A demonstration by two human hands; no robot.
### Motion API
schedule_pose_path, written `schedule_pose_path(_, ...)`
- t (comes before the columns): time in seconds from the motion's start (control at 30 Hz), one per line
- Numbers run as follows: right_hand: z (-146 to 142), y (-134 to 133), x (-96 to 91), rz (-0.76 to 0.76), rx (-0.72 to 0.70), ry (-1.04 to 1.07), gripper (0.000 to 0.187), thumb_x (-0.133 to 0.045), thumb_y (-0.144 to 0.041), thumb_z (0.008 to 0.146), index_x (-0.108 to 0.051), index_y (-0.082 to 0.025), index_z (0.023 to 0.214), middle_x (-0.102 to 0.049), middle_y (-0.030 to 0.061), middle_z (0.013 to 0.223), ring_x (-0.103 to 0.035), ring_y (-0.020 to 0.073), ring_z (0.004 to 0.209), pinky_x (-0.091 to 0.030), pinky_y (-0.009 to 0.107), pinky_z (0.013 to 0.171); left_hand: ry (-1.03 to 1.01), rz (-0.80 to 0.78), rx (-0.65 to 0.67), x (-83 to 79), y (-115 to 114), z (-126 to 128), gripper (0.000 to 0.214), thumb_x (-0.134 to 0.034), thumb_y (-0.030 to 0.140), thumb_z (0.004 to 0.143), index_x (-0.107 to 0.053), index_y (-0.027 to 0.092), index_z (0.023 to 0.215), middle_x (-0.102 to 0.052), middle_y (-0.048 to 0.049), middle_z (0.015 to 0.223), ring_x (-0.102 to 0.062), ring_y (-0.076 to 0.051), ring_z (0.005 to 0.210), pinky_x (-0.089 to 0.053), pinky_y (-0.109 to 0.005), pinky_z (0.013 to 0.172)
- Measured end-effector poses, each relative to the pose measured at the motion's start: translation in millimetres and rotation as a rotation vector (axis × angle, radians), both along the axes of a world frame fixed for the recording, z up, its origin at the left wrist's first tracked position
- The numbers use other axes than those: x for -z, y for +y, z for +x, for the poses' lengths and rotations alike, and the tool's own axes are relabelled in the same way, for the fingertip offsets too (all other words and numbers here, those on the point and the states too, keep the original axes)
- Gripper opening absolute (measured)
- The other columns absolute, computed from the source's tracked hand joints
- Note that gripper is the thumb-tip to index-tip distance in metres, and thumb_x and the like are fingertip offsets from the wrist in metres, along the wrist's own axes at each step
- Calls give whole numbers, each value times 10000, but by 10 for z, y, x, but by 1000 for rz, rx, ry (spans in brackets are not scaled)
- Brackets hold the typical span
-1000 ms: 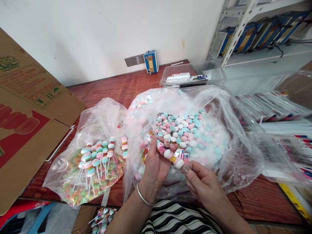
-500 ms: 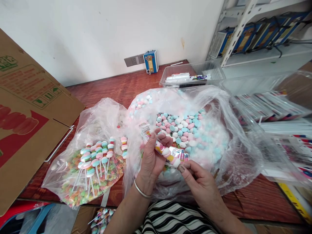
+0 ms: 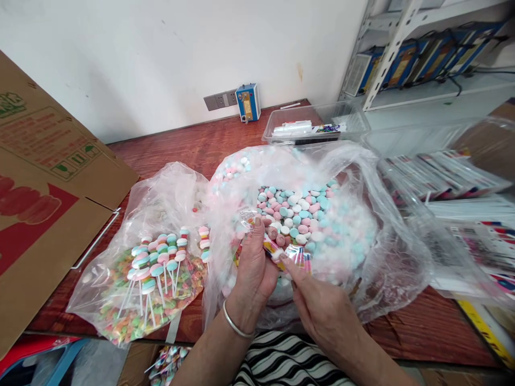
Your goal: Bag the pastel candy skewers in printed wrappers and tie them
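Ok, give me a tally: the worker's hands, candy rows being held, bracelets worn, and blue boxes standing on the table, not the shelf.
Hands: 2 (left hand, right hand)
Held candy row: 1
Bracelet: 1
Blue box on the table: 1
Total: 5

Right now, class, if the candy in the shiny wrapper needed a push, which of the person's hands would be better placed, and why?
Probably the right hand: its fingers reach to the candy, one fingertip at or very near it. The left hand is occupied holding the wrapper.
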State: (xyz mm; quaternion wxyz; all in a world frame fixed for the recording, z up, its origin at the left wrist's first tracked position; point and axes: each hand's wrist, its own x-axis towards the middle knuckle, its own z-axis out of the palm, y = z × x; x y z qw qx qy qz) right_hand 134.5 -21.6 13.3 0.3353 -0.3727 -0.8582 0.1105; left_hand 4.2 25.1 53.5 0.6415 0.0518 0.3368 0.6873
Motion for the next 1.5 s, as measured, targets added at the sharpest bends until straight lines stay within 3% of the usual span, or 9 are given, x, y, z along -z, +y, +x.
schedule_pose_path(0.37, -27, 19, -22, -189, -66, 116, 540, -377, -110, 950, -337, -149, 1487, -658, 150, 1285, -708, 210, 1013, -580, 293, 789, -72, 11, 140, 63, -135, 143, 274, -653, 443, 851, -600, 177, 887, -489, 40, 648, -533, -93, 579, -514, -237, 662)
schedule_pose_path(0.47, -9, -13, -57, -320, 14, 233, 452, -414, -161, 953, -416, -141, 1405, -745, 101, 1024, -721, 184, 846, -567, 262, 706, -124, 19, 84, 52, -85, 100, 241, -641, 414, 868, -588, 179, 870, -474, 49, 631, -521, -88, 569, -512, -239, 682)
schedule_pose_path(0.57, 37, -69, -89, -538, 67, 312, 286, -445, -221, 956, -516, -152, 1224, -634, -34, 628, -596, 140, 525, -488, 221, 517, -122, 73, 0, 19, -18, 5, 229, -583, 396, 912, -582, 176, 849, -449, 56, 613, -482, -75, 539, -504, -236, 689)
schedule_pose_path(0.67, 55, -114, -68, -652, -24, 327, 185, -414, -246, 974, -588, -196, 932, -599, -28, 640, -567, 133, 557, -454, 211, 513, -95, 101, -40, 25, -5, -24, 227, -570, 396, 921, -592, 178, 860, -450, 56, 615, -487, -73, 550, -501, -234, 698)
schedule_pose_path(0.87, -6, -130, 114, -362, 67, 254, 164, -402, -184, 968, -554, -190, 905, -607, -13, 667, -596, 135, 539, -417, 226, 514, -53, 120, 64, 143, -117, 140, 172, -625, 333, 894, -621, 163, 867, -500, 48, 631, -546, -78, 603, -506, -240, 752)
schedule_pose_path(1.0, 18, -100, 135, -235, 75, 230, 149, -401, -171, 980, -543, -189, 939, -610, -13, 673, -606, 130, 539, -410, 223, 518, -58, 99, 25, 110, -46, 24, 245, -680, 385, 843, -648, 155, 921, -625, -17, 798, -639, -141, 780, -528, -309, 832)
schedule_pose_path(1.23, -31, -79, 71, -197, 64, 185, 218, -378, -193, 993, -510, -203, 820, -574, -21, 615, -567, 133, 506, -381, 230, 490, 28, 104, 17, 52, 62, -1, 184, -678, 274, 858, -646, 171, 1007, -449, 84, 590, -432, -35, 459, -507, -196, 629)
schedule_pose_path(1.37, -61, -39, 98, -195, 105, 201, 224, -365, -193, 995, -527, -189, 841, -593, -4, 640, -590, 144, 539, -387, 235, 504, 21, 96, 47, 116, -27, 147, 236, -657, 364, 868, -636, 168, 997, -499, 54, 628, -532, -70, 546, -527, -231, 674)
schedule_pose_path(1.5, -6, -27, 119, -241, 80, 191, 210, -390, -207, 990, -535, -186, 838, -583, -7, 648, -566, 146, 547, -377, 244, 522, -41, 82, 28, 122, 39, 27, 291, -651, 379, 870, -632, 162, 1063, -608, -4, 801, -625, -111, 696, -551, -273, 740)
